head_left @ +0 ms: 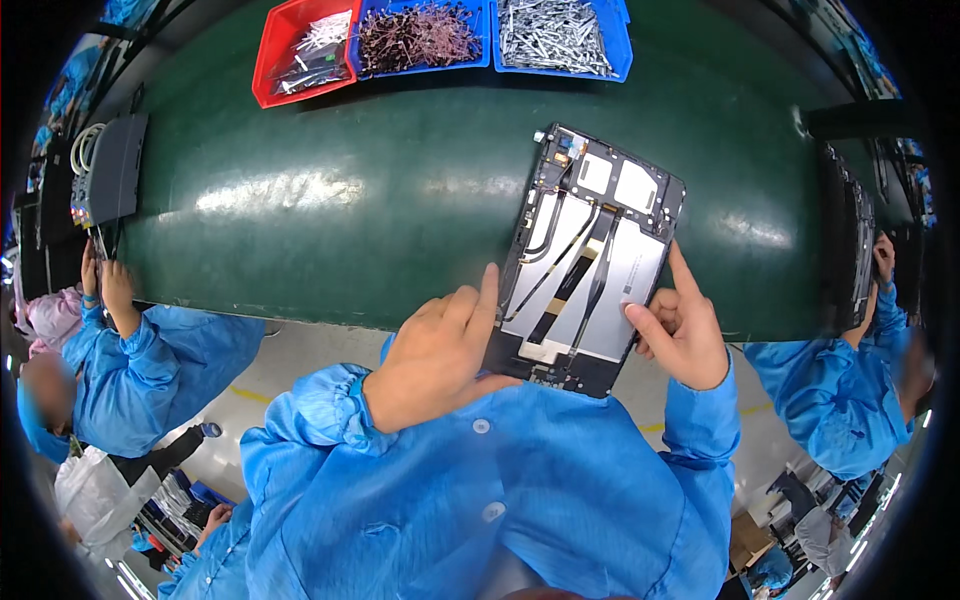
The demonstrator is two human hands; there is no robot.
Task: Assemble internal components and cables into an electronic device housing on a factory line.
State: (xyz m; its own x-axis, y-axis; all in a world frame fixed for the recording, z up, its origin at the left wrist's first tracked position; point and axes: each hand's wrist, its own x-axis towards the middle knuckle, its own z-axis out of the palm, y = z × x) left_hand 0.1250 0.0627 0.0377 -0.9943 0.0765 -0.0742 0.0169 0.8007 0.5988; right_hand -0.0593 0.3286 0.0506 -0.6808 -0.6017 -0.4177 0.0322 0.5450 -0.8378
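Note:
An opened tablet [620, 290] lies tilted in front of me, its inside facing up. It shows silver panels, a black frame, dark flat cables and a small circuit board at the far end. Its near end reaches past the table edge. My right hand [685, 325] grips its right side, thumb on top, index finger stretched along the edge, other fingers curled. Beside the left edge is my left hand [440, 345], back up, index finger extended and thumb spread toward the near left corner. Whether it presses on the tablet is hard to tell.
Across the green table [400, 250] stand a red bin [262, 70] of white and dark small parts, a blue bin [425, 66] of thin reddish-brown pieces and another blue bin [615, 70] of silvery pieces. A grey box [115, 170] with cables is at left. People in blue work on both sides.

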